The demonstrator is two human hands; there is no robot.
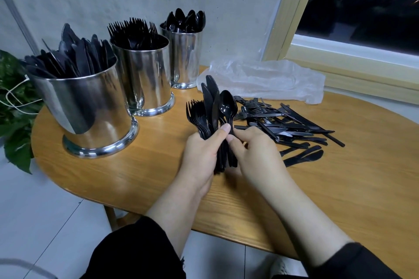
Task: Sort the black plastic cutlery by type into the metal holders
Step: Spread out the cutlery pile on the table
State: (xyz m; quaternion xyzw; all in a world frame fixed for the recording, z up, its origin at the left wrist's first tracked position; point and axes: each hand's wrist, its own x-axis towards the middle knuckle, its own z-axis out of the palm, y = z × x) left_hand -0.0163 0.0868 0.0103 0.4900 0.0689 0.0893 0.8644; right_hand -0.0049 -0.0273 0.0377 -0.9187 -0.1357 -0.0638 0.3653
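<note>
My left hand grips an upright bundle of black cutlery over the table: forks on the left, knives in the middle, spoons on the right. My right hand pinches the handle of a spoon at the bundle's right side. A loose pile of black cutlery lies on the table to the right. Three metal holders stand at the left: the nearest holder has knives, the middle holder has forks, the far holder has spoons.
A crumpled clear plastic bag lies behind the pile, against the window frame. A green plant with a white cord sits off the wooden table's left edge. Grey tiled floor shows below.
</note>
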